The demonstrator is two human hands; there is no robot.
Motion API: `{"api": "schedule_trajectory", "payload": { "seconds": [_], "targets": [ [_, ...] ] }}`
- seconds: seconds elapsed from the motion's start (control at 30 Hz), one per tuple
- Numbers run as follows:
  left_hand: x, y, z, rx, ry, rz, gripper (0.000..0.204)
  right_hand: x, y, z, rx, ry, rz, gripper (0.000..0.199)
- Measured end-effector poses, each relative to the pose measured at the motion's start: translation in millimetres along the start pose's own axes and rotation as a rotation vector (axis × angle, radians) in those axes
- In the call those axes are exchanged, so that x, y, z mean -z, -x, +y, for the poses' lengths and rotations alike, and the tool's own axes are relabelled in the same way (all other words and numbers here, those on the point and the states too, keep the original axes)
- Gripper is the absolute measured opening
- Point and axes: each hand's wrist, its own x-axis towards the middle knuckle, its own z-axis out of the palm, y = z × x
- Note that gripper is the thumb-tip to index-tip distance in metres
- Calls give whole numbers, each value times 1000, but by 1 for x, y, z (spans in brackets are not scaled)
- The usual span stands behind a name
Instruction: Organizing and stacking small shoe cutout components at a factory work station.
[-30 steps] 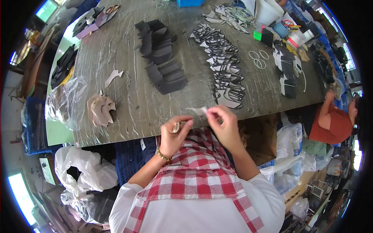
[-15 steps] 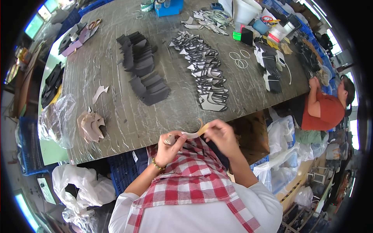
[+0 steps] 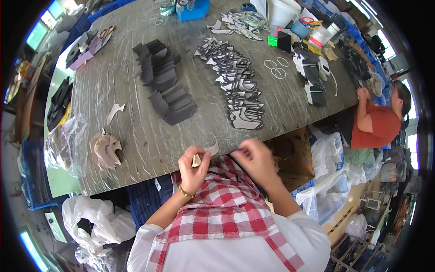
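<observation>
At the table's near edge my left hand is closed on a pale curved strip, whose free end sticks out past the thumb and fingers. A rolled or stacked cream piece shows in the curl of the same hand. My right hand is just to the right, apart from the strip, its fingers bent and smeared by motion; whether it holds anything cannot be made out. Beyond my hands, a fanned row of grey-and-white cut pieces and overlapping dark grey pieces lie on the table.
Crumpled beige pieces and clear plastic lie at the left. White rings, a white bucket and a blue box stand farther off. A co-worker in a red top is at the right. Plastic bags hang below the table.
My right hand has come off the strip and moved a little right. The yellowish end it held is no longer visible. My left hand keeps the strip, its free end now curving upward.
</observation>
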Motion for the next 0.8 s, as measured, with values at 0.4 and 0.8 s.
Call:
{"api": "schedule_trajectory", "payload": {
  "seconds": [0.4, 0.8],
  "targets": [
    [20, -27, 12, -180, -139, -141, 18, -30, -17, -34, 329, 321, -151, 6],
    [22, 6, -14, -276, -730, -267, 46, -4, -33, 11, -165, -441, 23, 12]
  ]
}}
